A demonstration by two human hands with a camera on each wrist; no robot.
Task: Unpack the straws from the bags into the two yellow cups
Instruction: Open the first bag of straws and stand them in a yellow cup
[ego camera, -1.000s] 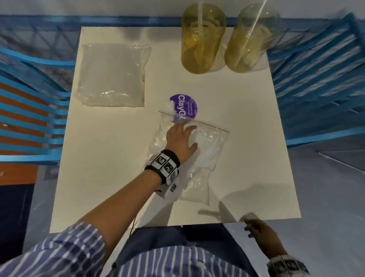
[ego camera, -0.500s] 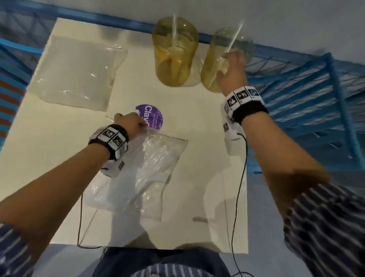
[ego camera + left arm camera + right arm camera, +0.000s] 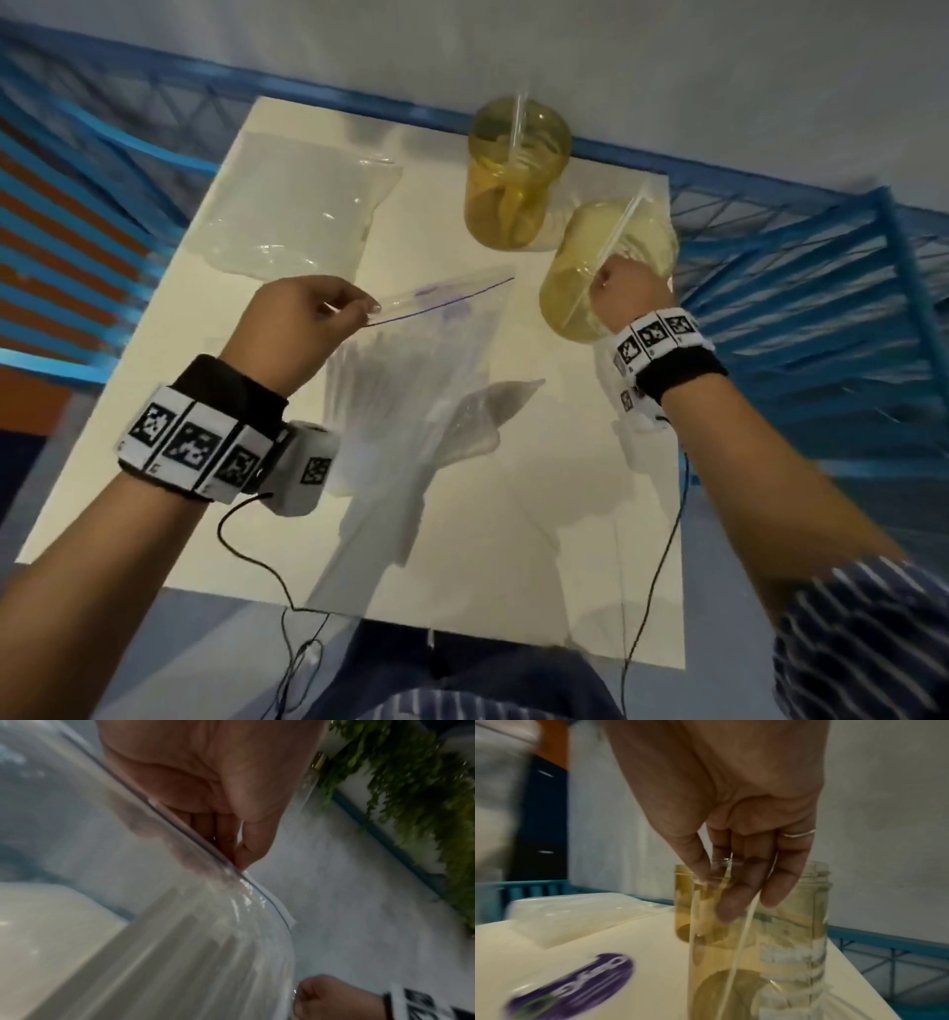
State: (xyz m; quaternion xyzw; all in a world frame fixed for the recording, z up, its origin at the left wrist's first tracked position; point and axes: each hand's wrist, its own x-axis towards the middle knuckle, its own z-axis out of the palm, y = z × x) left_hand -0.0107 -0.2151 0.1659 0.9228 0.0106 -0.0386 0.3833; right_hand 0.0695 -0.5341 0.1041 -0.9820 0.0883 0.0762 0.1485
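My left hand [image 3: 354, 312] pinches the zip edge of a clear bag [image 3: 436, 390] and holds it up above the table; several pale straws [image 3: 390, 370] hang inside it. The left wrist view shows thumb and fingers [image 3: 246, 850] closed on the bag's [image 3: 192, 943] seal strip. My right hand [image 3: 624, 290] grips the rim of the nearer yellow cup [image 3: 575, 288], thumb outside and fingers inside [image 3: 731, 908]. One straw [image 3: 741, 939] leans in this cup [image 3: 782, 953]. The other yellow cup [image 3: 513, 190] stands behind, also with one straw [image 3: 518, 121].
A second clear bag [image 3: 292, 210] lies flat at the far left of the cream table [image 3: 565, 514]. A purple round sticker [image 3: 577, 983] is on the tabletop beside the cup. Blue metal rails [image 3: 770, 246] surround the table on three sides.
My left hand has lifted the bag off the table by its top edge. My right hand has drawn the right cup nearer, away from the other cup.
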